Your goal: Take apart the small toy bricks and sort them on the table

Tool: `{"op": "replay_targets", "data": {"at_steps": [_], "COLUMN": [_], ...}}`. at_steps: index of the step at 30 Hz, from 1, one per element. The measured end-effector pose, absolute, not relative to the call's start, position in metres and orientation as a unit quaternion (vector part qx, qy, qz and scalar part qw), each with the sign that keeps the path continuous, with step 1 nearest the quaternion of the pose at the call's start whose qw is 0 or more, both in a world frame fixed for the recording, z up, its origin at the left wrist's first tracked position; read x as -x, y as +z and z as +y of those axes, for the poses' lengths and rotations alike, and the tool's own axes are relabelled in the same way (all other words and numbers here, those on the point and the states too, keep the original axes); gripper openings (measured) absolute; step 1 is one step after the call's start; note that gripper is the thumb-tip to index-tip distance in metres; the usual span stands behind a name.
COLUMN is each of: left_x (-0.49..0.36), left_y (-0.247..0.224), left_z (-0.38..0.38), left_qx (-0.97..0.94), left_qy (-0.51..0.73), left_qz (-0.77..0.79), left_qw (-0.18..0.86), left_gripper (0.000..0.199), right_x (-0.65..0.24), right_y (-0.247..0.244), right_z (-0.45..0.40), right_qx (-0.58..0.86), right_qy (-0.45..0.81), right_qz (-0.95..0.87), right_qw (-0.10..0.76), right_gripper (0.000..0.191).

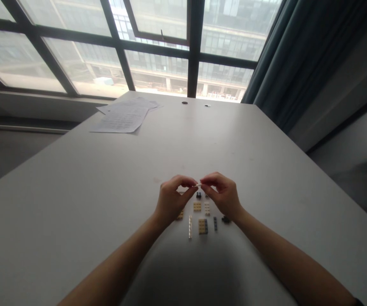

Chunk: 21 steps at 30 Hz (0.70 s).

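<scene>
Between the fingertips of both hands is a small thin white building-brick piece (198,185), raised above the table. My left hand (174,197) pinches its left end, and my right hand (223,194) pinches the right end. Below them lie a tan studded plate (197,207), a white studded plate (207,208) and a long narrow white strip (190,227). Nearer to me are a tan and grey block (203,226) and a narrow dark grey strip (215,223). My left hand partly hides another tan piece (180,215); a dark piece (226,219) sits by my right wrist.
A white table (107,204) spreads under everything. Loose printed sheets (122,117) lie at its far left. Two small round fittings, one dark (184,103), are near the far edge. Windows stand beyond, and a dark curtain (275,63) hangs at the right.
</scene>
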<state>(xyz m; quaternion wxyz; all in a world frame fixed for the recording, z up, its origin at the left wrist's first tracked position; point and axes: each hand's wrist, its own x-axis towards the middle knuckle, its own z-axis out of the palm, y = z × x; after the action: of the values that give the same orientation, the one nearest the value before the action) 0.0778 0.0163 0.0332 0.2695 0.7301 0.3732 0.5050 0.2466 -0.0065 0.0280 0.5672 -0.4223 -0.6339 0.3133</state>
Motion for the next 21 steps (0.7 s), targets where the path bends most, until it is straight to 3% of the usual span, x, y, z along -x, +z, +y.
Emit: {"op": "replay_targets", "data": {"at_steps": [7,15,21], "left_x": [-0.0765,-0.0757,-0.0747], "left_y": [0.0355,0.0323,0.0301], "left_z": [0.0169,0.0181,0.0186], "left_qx": [-0.749,-0.763,-0.768], "left_qy": [0.542,0.533,0.518], "left_qz": [0.316,0.308,0.317], "left_qw": [0.211,0.196,0.205], "left_gripper": [0.008,0.012,0.014], "right_x": [-0.2489,-0.2503,-0.2527], "right_y": [0.0334,0.0358,0.0371], "right_z": [-0.0029,-0.0044,-0.0024], "right_qx": [0.357,0.409,0.404], "right_qy": [0.420,0.322,0.308], "right_qz": [-0.621,-0.699,-0.721], "right_qw": [0.557,0.491,0.471], "right_gripper": [0.009,0.014,0.006]}}
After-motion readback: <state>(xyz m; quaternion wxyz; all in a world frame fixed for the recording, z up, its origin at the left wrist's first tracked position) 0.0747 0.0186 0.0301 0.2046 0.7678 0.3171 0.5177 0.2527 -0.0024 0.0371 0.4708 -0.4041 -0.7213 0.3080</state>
